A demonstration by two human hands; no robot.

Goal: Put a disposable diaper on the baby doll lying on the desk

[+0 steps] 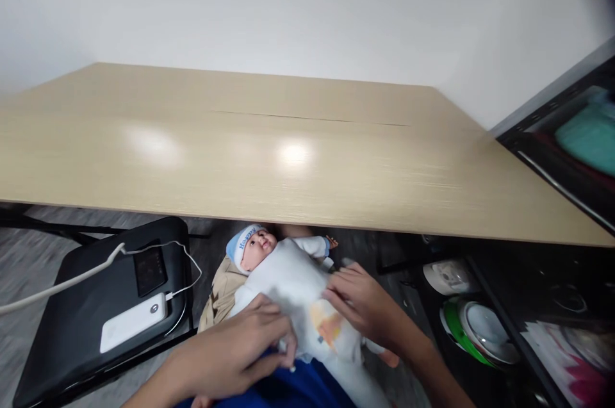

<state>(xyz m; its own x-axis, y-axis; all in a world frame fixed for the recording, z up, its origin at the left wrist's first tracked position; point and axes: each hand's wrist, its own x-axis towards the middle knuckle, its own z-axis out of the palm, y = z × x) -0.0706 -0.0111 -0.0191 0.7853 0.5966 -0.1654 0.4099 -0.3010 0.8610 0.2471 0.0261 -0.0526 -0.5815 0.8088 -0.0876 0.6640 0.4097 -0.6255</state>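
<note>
Before me a pale wood-grained table (360, 171) stands against a white wall (269, 11), its top reflecting bright patches of light (294, 153). To my left a black seat (62, 325) stands on grey flooring (24, 261); to my right I see dark shelving (509, 267).

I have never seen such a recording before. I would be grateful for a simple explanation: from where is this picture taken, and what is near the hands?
There is no machine here: the bare left hand and right hand belong to a person wearing a camera on the head, looking forward and down. Both hands are at a white-clothed baby doll with a blue-and-white cap; blur hides whether either hand holds anything firmly. The doll lies on its back, lower than a pale wood-coloured table. On the left, what looks like a white rectangular power bank and a dark flat rectangular device lie on a black padded seat.
</note>
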